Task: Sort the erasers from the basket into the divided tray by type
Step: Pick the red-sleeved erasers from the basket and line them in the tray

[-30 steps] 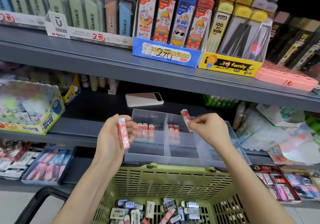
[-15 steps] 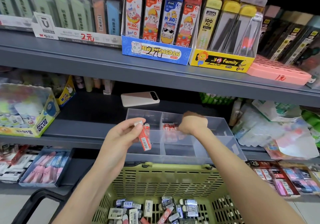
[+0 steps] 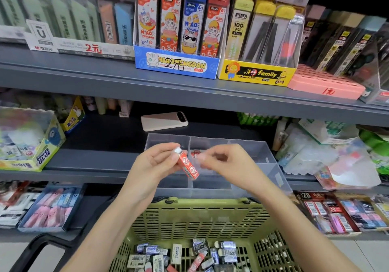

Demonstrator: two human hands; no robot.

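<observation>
My left hand [image 3: 154,162] pinches a red-sleeved eraser [image 3: 188,164] by its white top end, holding it tilted over the clear divided tray [image 3: 271,160] on the shelf. My right hand [image 3: 223,162] hovers just right of the eraser with fingers curled, blurred, holding nothing I can see. A few red erasers [image 3: 196,154] stand in a rear compartment of the tray, mostly hidden behind my hands. Below, the green basket [image 3: 202,217] holds several mixed erasers [image 3: 185,255], with black, white and red sleeves.
A pale phone [image 3: 164,121] lies on the shelf behind the tray. A glue box [image 3: 40,145] stands at left, plastic-wrapped packs [image 3: 328,158] at right. Lead-refill display boxes [image 3: 179,65] line the upper shelf. Eraser boxes [image 3: 50,208] fill the lower shelf.
My right hand put its red eraser into the tray's rear compartment and came back empty toward the left hand. My left hand carried its eraser rightward over the tray and tilted it.
</observation>
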